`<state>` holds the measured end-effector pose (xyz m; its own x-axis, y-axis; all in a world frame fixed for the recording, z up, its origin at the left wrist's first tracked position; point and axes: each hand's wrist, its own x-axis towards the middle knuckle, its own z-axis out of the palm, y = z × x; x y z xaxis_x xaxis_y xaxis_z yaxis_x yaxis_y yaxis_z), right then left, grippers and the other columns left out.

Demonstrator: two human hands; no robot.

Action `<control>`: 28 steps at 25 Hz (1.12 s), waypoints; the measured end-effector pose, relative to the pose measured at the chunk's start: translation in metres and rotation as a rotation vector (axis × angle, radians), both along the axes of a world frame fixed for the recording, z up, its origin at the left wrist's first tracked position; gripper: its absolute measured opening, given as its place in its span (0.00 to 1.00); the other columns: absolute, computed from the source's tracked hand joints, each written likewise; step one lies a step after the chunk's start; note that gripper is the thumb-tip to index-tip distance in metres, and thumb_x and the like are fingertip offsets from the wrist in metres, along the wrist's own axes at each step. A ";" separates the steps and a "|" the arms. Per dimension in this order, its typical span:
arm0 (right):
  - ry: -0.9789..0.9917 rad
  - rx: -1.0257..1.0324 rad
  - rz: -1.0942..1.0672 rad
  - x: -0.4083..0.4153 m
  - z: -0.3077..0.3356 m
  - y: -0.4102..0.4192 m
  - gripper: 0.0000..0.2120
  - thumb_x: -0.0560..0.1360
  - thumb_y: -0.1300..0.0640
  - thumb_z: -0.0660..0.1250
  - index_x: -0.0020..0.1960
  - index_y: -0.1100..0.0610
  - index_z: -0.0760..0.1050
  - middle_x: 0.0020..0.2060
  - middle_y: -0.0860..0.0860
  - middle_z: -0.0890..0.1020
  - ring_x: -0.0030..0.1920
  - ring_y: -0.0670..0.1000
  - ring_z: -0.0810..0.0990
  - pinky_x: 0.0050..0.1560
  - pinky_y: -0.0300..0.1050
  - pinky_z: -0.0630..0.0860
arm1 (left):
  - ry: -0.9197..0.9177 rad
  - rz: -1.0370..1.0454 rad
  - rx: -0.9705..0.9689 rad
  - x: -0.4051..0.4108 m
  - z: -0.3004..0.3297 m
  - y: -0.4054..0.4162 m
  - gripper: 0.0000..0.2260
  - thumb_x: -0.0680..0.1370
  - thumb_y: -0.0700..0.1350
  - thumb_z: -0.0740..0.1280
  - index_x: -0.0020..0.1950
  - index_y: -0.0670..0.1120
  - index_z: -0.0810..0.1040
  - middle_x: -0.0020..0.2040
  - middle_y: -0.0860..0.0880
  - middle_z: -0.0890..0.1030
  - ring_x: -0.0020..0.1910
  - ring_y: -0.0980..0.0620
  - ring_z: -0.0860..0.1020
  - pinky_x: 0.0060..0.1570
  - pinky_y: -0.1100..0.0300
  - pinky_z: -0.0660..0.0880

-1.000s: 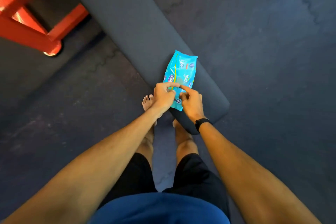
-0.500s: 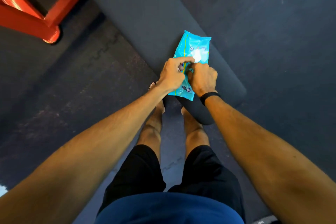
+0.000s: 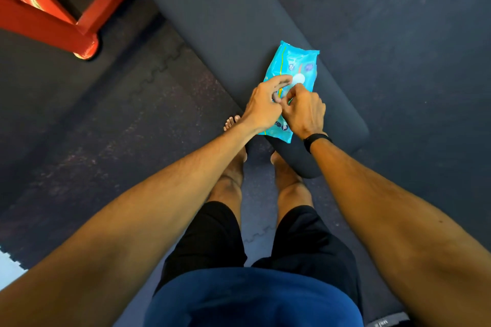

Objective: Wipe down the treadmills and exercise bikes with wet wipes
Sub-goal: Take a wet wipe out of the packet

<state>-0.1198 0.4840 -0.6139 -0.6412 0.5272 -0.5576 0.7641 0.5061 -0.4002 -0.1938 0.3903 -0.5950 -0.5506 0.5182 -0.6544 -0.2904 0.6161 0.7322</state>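
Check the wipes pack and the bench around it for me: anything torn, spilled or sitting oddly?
Nothing stands out. The blue wipes pack lies flat on the dark padded bench, near its end, with no tear or spill showing. The left hand and right hand pinch at its middle, hiding the opening there.

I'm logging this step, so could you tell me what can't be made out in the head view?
- Pack opening: the left hand and right hand cover the middle of the wipes pack; whether a wipe is out is unclear.
- Pack print: too small to read.
- Red frame: cut off by the top and left edges.
- Bench: its far end leaves the top edge.
- Treadmills and bikes: none in view.
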 end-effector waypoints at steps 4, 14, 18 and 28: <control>0.100 -0.083 -0.191 0.004 0.041 0.008 0.13 0.75 0.48 0.64 0.43 0.58 0.72 0.38 0.53 0.81 0.38 0.56 0.79 0.41 0.57 0.77 | -0.068 -0.071 -0.068 -0.015 0.016 0.004 0.27 0.74 0.24 0.57 0.72 0.37 0.71 0.70 0.41 0.75 0.70 0.48 0.73 0.69 0.53 0.70; 0.397 -0.132 -0.248 -0.044 0.195 0.005 0.13 0.70 0.49 0.62 0.29 0.52 0.65 0.26 0.48 0.72 0.31 0.49 0.68 0.34 0.53 0.68 | 0.135 -0.064 0.069 -0.047 0.123 -0.008 0.20 0.68 0.38 0.77 0.59 0.41 0.81 0.54 0.42 0.84 0.51 0.50 0.81 0.57 0.49 0.78; 0.565 -0.144 -0.233 -0.077 0.258 0.022 0.13 0.67 0.48 0.60 0.26 0.53 0.66 0.24 0.51 0.72 0.32 0.50 0.70 0.34 0.58 0.72 | 0.348 -0.021 0.140 -0.090 0.199 -0.002 0.11 0.68 0.48 0.76 0.47 0.47 0.82 0.44 0.47 0.84 0.43 0.51 0.80 0.46 0.57 0.75; 0.971 -0.085 -0.016 -0.158 0.482 0.080 0.07 0.75 0.57 0.69 0.39 0.58 0.76 0.36 0.60 0.82 0.37 0.53 0.78 0.45 0.59 0.79 | 0.977 -0.029 0.314 -0.172 0.455 0.007 0.09 0.76 0.39 0.71 0.36 0.43 0.78 0.33 0.49 0.77 0.34 0.52 0.72 0.36 0.57 0.68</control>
